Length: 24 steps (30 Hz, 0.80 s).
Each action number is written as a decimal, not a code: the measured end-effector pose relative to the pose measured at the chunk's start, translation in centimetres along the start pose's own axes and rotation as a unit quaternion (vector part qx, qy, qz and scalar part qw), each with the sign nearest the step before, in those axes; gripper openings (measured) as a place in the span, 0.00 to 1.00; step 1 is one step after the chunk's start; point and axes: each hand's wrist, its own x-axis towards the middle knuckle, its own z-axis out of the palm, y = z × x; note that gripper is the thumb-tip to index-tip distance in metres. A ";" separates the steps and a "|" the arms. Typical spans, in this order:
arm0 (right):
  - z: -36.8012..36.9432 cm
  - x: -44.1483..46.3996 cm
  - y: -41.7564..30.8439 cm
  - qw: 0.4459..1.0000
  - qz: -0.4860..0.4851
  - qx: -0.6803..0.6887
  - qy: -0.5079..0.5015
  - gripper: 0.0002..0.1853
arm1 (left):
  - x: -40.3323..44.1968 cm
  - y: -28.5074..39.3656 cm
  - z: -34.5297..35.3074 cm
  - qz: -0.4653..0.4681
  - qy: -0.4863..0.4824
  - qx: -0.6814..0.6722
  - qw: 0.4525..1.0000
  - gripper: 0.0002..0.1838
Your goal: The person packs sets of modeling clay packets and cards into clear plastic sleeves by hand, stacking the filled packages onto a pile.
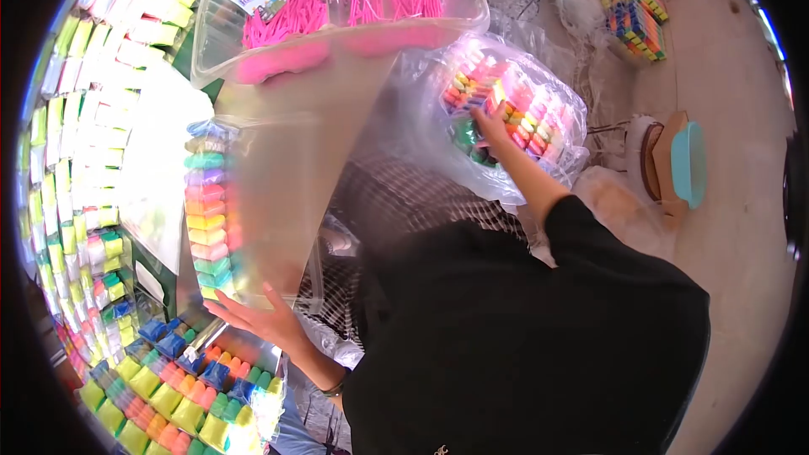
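Lying under right hand (492,125), bagged packets (535,118)

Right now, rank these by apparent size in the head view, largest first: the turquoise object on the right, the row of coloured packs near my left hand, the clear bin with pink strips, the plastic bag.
1. Clear bin
2. Plastic bag
3. Row of coloured packs
4. Turquoise object

In the view, the tub (466,13) stands above the packet row (208,223), with strips (286,27) in it, and to the row's right lies the bag (575,109), with loaves of clay (522,122) inside. Outer packs (63,168) line the row's left, lower packs (164,392) lie just below it, and well to its upper right a block (636,21) rests on the floor (729,76).
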 end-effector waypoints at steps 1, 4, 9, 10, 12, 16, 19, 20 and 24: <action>-2.7 -1.6 -2.1 0.994 0.020 0.023 -0.105 0.42 | 0.3 1.7 -0.6 0.034 0.006 -0.024 0.999 0.34; -9.7 -10.0 -11.8 0.929 0.025 -0.128 -0.347 0.30 | 1.5 8.2 -0.5 0.099 -0.251 -0.330 0.904 0.40; -11.5 -16.2 -16.8 0.741 -0.184 -0.071 -0.642 0.38 | 2.1 18.9 1.6 0.322 -0.304 -0.474 0.761 0.48; -10.5 -17.9 -17.5 0.733 -0.185 0.044 -0.653 0.37 | 1.7 19.1 1.9 0.262 -0.287 -0.550 0.739 0.48; -8.1 -17.9 -16.7 0.744 -0.352 -0.169 -0.542 0.47 | 1.4 18.6 1.2 0.072 -0.213 -0.627 0.746 0.42; -3.3 -20.6 -13.6 0.686 -0.363 -0.221 -0.591 0.47 | 2.9 16.4 -0.2 -0.270 -0.116 -0.747 0.596 0.36; -3.3 -21.1 -14.2 0.702 -0.248 -0.160 -0.649 0.39 | 2.7 10.5 -0.9 -0.103 0.032 -0.465 0.879 0.42; -3.8 -20.4 -14.7 0.689 -0.232 -0.170 -0.665 0.37 | 3.2 7.6 -2.0 -0.058 0.063 -0.319 0.944 0.43; -3.2 -20.0 -13.9 0.711 -0.210 -0.173 -0.648 0.35 | 1.1 -1.9 -1.0 -0.057 -0.089 -0.014 0.994 0.39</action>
